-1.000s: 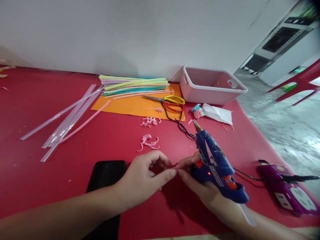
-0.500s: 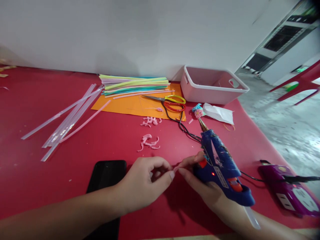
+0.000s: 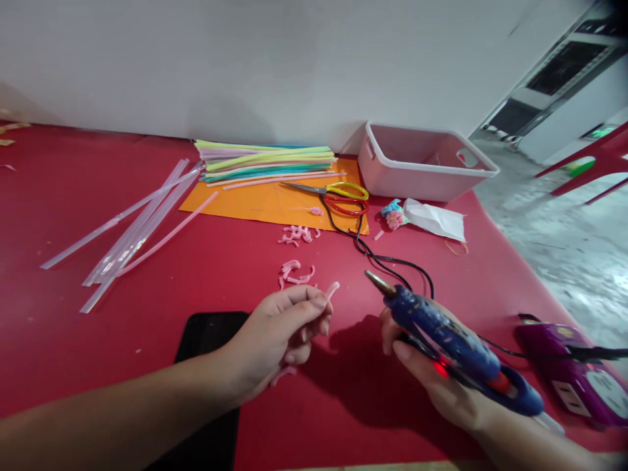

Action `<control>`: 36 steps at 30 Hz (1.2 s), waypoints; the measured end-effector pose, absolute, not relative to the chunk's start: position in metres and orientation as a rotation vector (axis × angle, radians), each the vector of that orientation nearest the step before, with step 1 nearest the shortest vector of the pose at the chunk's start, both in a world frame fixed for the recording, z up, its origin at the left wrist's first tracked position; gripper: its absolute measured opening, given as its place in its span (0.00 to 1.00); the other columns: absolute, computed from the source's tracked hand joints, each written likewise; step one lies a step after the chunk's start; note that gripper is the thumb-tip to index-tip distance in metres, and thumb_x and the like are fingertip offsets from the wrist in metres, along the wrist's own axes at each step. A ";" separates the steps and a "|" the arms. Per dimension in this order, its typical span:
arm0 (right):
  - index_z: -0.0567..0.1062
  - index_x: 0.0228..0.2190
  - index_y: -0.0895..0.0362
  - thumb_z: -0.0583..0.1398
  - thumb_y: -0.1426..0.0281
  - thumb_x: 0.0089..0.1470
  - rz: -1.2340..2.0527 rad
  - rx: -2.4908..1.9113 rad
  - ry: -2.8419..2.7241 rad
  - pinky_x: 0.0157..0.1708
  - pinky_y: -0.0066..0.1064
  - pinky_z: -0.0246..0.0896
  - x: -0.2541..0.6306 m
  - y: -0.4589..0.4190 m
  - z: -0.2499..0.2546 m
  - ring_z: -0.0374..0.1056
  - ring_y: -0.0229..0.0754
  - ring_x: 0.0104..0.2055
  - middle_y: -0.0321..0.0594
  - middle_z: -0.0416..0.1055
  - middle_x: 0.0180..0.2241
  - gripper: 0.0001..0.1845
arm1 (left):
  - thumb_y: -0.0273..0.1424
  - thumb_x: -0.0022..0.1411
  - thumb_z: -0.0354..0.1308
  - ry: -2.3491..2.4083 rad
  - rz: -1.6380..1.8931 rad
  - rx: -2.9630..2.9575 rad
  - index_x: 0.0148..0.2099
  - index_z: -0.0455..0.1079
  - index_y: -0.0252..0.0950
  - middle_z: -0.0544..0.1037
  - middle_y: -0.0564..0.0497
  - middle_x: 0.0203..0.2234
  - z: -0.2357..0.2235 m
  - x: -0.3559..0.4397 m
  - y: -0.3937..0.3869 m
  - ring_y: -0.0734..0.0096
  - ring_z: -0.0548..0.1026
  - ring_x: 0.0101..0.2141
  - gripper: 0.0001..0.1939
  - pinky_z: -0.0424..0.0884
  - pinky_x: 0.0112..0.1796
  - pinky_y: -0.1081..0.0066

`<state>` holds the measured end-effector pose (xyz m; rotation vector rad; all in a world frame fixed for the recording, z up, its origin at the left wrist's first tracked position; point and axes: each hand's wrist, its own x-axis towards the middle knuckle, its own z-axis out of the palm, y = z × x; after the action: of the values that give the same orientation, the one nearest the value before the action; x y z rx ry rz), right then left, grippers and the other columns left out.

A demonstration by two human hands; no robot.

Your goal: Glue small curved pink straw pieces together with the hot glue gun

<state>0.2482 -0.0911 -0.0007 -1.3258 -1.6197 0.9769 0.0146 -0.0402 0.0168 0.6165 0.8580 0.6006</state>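
Note:
Between thumb and fingertips, my left hand (image 3: 282, 333) pinches a short pink pipe cleaner piece (image 3: 333, 289), one end pointing up and right. Another bit of pink pipe cleaner (image 3: 283, 374) shows under the lower fingers of that hand. My right hand (image 3: 436, 373) is wrapped round a blue hot glue gun (image 3: 441, 327), its red light on. The metal nozzle aims up and left, a short way from the pink piece and apart from it. Curled pink pipe cleaner pieces (image 3: 297, 235) lie in two small groups on the red table (image 3: 88, 353) beyond my left hand.
A black phone (image 3: 209, 330) lies beneath my left forearm. Scissors (image 3: 333, 195) and bundled coloured pipe cleaners (image 3: 267, 163) rest on an orange sheet (image 3: 235, 209). A pink bin (image 3: 417, 173) stands at the back right. The glue gun's cord (image 3: 392, 260) curves near a purple power strip (image 3: 572, 366).
My hands have come apart. The pink piece is now in my left hand alone, held upward. My right hand has shifted right, and the glue gun has tilted, its nozzle swinging lower and left.

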 end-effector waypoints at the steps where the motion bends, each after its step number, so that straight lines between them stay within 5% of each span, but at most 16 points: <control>1: 0.76 0.32 0.50 0.64 0.69 0.53 0.905 -1.344 -1.661 0.23 0.32 0.66 0.248 -0.091 0.002 0.71 0.43 0.26 0.36 0.74 0.26 0.02 | 0.36 0.61 0.63 0.834 0.624 0.582 0.32 0.65 0.36 0.70 0.58 0.22 0.016 0.014 -0.040 0.87 0.54 0.13 0.12 0.46 0.13 0.82; 5: 0.74 0.32 0.49 0.61 0.73 0.51 0.758 -1.315 -1.772 0.18 0.28 0.60 0.244 -0.090 0.007 0.67 0.37 0.19 0.32 0.74 0.22 0.06 | 0.33 0.60 0.65 0.769 0.670 0.519 0.32 0.68 0.35 0.71 0.58 0.21 0.015 0.012 -0.040 0.88 0.56 0.14 0.10 0.50 0.15 0.85; 25: 0.71 0.33 0.51 0.60 0.70 0.53 0.928 -1.333 -1.931 0.22 0.29 0.63 0.251 -0.086 0.011 0.69 0.39 0.22 0.35 0.74 0.25 0.02 | 0.41 0.52 0.75 0.668 0.687 0.570 0.32 0.73 0.34 0.73 0.59 0.22 0.021 0.013 -0.042 0.91 0.60 0.14 0.18 0.54 0.14 0.87; 36: 0.69 0.28 0.53 0.59 0.68 0.56 0.951 -1.335 -1.840 0.19 0.28 0.59 0.246 -0.082 0.013 0.66 0.38 0.21 0.35 0.70 0.21 0.05 | 0.37 0.57 0.73 0.625 0.726 0.616 0.31 0.71 0.35 0.74 0.60 0.21 0.021 0.013 -0.043 0.90 0.61 0.15 0.15 0.59 0.15 0.88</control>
<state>0.2463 -0.0822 0.0134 -1.3353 -1.8401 0.9511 0.0132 -0.0427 0.0211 0.6156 0.6253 0.7261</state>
